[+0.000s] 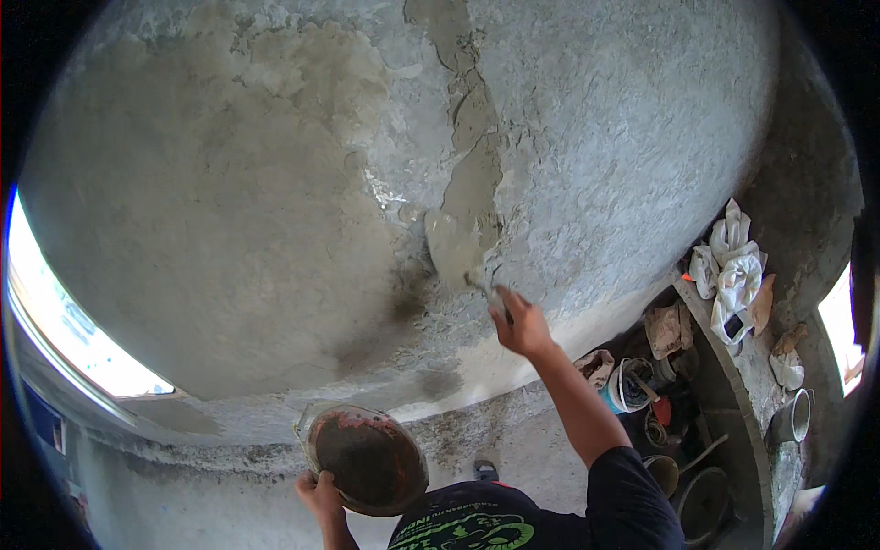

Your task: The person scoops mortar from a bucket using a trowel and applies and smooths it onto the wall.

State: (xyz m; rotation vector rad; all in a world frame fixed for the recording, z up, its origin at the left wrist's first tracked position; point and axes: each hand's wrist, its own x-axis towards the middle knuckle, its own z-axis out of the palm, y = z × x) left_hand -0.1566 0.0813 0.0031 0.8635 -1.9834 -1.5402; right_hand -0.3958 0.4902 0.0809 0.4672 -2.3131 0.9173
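My right hand (pixel 521 323) is closed around the handle of a trowel (pixel 456 252). Its blade, coated in grey mortar, lies against the rough plastered wall (pixel 587 147). Above the blade runs an upright strip of darker, wet mortar (pixel 472 179) with ragged edges. Lower left, my left hand (pixel 321 497) grips the rim of a round, shallow pan (pixel 367 466). Dark residue and reddish patches show on the pan's surface; I cannot tell how much mortar is in it. The pan is held away from the wall's wet strip, near my body.
At the right, white plastic bags (pixel 736 275) lie on a concrete ledge (pixel 747 390), with a metal bucket (pixel 790 418) farther along it. Below the ledge stand a white-and-blue bucket (pixel 631 387), paper sacks (pixel 669 330) and other containers. A bright window opening (pixel 69 321) is at the left.
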